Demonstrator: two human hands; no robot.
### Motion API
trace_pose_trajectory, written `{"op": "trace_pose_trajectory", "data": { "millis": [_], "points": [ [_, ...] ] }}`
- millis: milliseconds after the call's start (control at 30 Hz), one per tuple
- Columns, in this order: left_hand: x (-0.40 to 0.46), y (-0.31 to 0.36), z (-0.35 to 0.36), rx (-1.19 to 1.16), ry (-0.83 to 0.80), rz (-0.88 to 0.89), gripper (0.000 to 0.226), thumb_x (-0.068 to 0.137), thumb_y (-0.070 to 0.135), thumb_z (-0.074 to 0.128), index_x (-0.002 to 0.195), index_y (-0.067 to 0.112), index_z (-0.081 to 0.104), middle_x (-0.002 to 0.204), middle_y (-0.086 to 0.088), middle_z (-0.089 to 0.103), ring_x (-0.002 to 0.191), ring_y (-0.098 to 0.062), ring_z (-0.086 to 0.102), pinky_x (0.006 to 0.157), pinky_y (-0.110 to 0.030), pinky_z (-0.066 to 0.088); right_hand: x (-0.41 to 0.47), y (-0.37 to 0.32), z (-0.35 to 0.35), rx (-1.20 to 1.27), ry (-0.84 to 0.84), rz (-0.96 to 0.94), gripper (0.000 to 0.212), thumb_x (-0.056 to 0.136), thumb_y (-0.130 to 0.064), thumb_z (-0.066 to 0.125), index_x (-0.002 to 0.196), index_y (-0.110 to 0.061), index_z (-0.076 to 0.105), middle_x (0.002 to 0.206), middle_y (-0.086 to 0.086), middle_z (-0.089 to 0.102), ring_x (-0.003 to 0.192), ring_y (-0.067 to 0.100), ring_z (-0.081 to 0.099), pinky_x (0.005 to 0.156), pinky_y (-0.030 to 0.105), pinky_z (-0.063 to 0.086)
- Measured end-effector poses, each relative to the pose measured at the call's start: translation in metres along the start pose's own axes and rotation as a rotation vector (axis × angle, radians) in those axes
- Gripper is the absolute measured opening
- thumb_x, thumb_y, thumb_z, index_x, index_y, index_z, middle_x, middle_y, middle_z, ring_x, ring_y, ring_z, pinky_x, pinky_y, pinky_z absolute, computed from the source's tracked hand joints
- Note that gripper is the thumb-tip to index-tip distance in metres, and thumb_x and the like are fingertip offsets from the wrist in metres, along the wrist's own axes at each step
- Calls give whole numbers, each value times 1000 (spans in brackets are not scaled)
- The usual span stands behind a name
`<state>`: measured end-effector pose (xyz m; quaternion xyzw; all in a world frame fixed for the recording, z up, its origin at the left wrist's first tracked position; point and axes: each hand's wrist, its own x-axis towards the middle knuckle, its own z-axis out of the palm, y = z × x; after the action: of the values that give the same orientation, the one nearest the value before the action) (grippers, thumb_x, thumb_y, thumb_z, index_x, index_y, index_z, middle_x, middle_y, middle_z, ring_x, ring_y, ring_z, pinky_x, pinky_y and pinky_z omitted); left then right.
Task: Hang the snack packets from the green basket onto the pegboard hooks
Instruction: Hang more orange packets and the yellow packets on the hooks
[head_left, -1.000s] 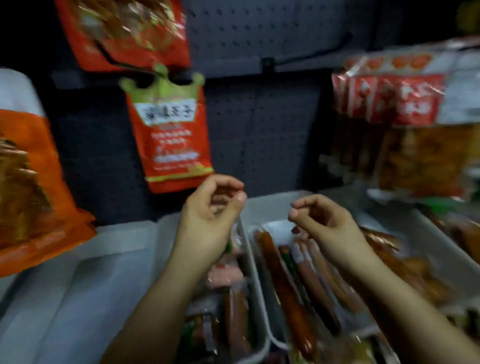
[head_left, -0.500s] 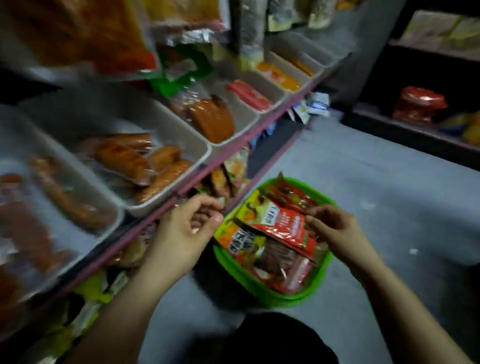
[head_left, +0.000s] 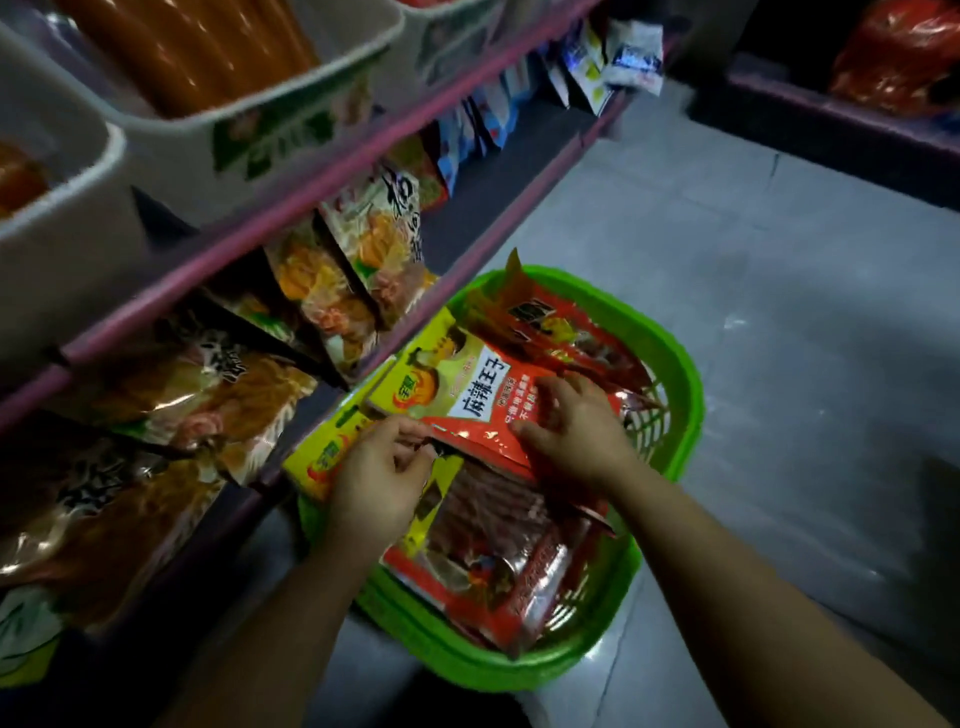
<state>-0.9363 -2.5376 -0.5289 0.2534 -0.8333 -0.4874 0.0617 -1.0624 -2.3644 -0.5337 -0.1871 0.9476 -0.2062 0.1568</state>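
L hand (head_left: 382, 475) is pinching the near edge of the top red-and-yellow snack packet (head_left: 470, 400); R hand (head_left: 569, 428) is pressing flat on it, fingers spread. Pkt is lying on the pile in the green basket (head_left: 680, 364) on the floor. Prob light, floppy, slick film; best gripping w/ thumb & fingers at the header end.

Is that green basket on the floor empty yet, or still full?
Still well stocked: the green basket holds several overlapping red-and-yellow snack packets, which both hands are sorting through.

Grey tiled floor (head_left: 779, 291), green basket (head_left: 680, 364) of snack packets (head_left: 467, 384) resting on it, beside pink-edged shelf (head_left: 363, 171)
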Motion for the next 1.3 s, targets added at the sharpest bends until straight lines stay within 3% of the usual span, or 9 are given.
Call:
{"op": "trace_pose_trajectory", "data": {
  "millis": [133,267,367,533,633,733,1033,1167,1300],
  "points": [
    [14,-1,11,-55,-3,-49,38,86,22,66,121,22,52,108,10,54,85,-6,55,74,-25,43,8,-1,16,-120,39,74,75,83,-69,44,144,-27,34,147,6,40,134,28,36,107,43,27],
    [21,0,24,-334,76,-279,60,77,33,74,129,18,48,115,-4,64,97,-21,64,88,-40,52,-27,-18,32,-129,175,14,67,87,-69,33,137,-26,44,129,4,53,119,26,44,97,41,31],
    [17,-3,30,-454,193,-322,62,71,23,81,124,14,51,109,-11,67,89,-25,68,77,-41,57,-46,-33,43,-136,171,-56,60,91,-63,29,136,-27,46,122,2,52,114,24,43,93,38,32],
    [8,-16,11,-593,229,-353,53,76,10,75,116,24,44,97,-7,65,73,-22,70,50,-30,55,-15,-16,14,142,291,-98,31,92,-33,55,115,-15,64,111,9,60,105,28,50,89,37,40],
    [6,-20,-7,-605,255,-342,62,73,7,76,121,26,41,99,-5,60,77,-23,67,50,-31,54,17,-3,0,-75,334,-40,45,87,-29,60,127,-10,53,122,16,53,112,34,46,92,41,38],
    [2,-23,-19,-630,303,-324,74,68,6,79,130,22,42,103,-4,61,83,-24,68,53,-32,55,44,1,-2,-198,112,-16,52,89,-37,58,131,-10,47,127,17,52,116,35,48,94,42,41],
    [-21,-41,-36,-729,352,-289,61,58,27,79,115,26,60,99,2,74,84,-18,72,63,-35,58,33,-35,21,-165,203,-332,19,84,-18,63,98,-8,56,97,14,61,91,35,58,68,39,45],
    [-28,-47,-41,-743,375,-289,57,57,26,79,111,30,60,94,8,74,82,-12,72,59,-30,57,48,-40,34,-182,-14,-211,64,83,-52,62,133,-15,46,134,11,49,125,31,43,101,43,37],
    [-32,-51,-47,-723,346,-286,71,49,37,82,116,30,59,103,3,73,88,-16,72,67,-36,59,69,-35,23,-193,-211,102,117,56,-80,64,144,-14,26,143,15,43,132,33,41,110,47,28]
  ]
}}
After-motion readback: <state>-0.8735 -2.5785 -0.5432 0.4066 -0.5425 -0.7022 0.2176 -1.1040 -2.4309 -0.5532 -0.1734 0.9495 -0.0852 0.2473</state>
